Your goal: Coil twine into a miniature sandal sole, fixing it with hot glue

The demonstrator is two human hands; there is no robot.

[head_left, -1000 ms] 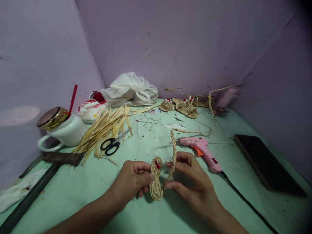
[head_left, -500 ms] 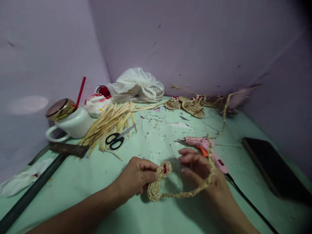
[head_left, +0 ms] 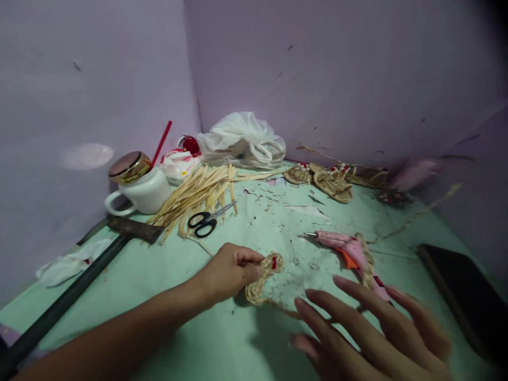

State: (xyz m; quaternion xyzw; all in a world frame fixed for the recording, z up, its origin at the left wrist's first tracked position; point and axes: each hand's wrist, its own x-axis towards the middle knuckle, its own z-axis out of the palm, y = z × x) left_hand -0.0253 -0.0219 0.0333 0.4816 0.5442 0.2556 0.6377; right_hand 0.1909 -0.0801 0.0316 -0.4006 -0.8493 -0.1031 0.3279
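My left hand is closed on a small woven straw sole with a red dot, pinning it to the green table. A braided straw cord runs from the sole across the table and over the pink glue gun, then off to the right. My right hand hovers low at the front right, fingers spread and blurred, holding nothing. It is just right of the sole and in front of the glue gun.
Black scissors lie by a bundle of straw strips. A white mug with a gold lid, a plastic bag, finished straw sandals, a hammer and a dark phone surround the work. Purple walls close in the corner.
My right hand let go of the braided cord and swung down and to the right, fingers opening. The cord now lies over the glue gun. The view shifted left.
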